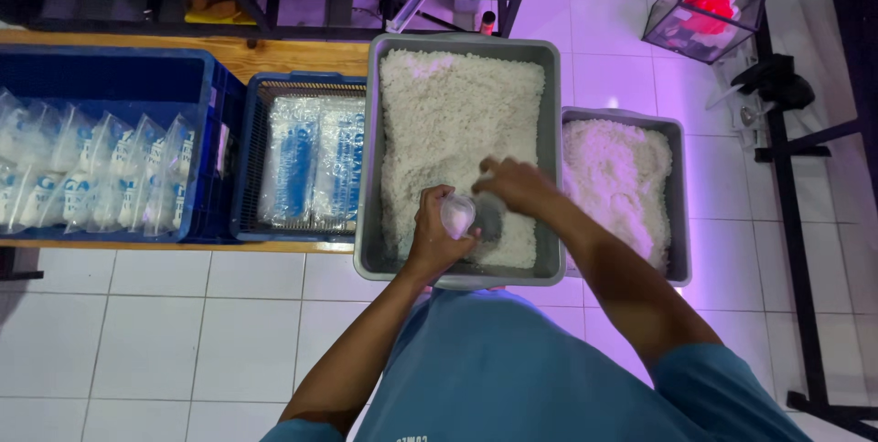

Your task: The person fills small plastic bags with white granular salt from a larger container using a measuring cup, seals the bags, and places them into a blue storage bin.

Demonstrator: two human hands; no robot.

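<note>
A grey tub (549, 131) full of white rice (457, 113) sits right in front of me. My left hand (435, 232) grips a small clear plastic bag (456, 214) just above the rice at the tub's near end. My right hand (514, 183) is closed around a small scoop (490, 219) held at the bag's mouth; the scoop is mostly hidden by my fingers. Both hands are close together over the bare patch of tub bottom near the front wall.
A second grey tub (679, 195) of rice stands to the right. On the wooden bench to the left, a blue basket (245, 159) holds flat empty bags and a blue crate (206, 85) holds several filled bags. A clear box (702, 14) stands on the tiled floor at top right.
</note>
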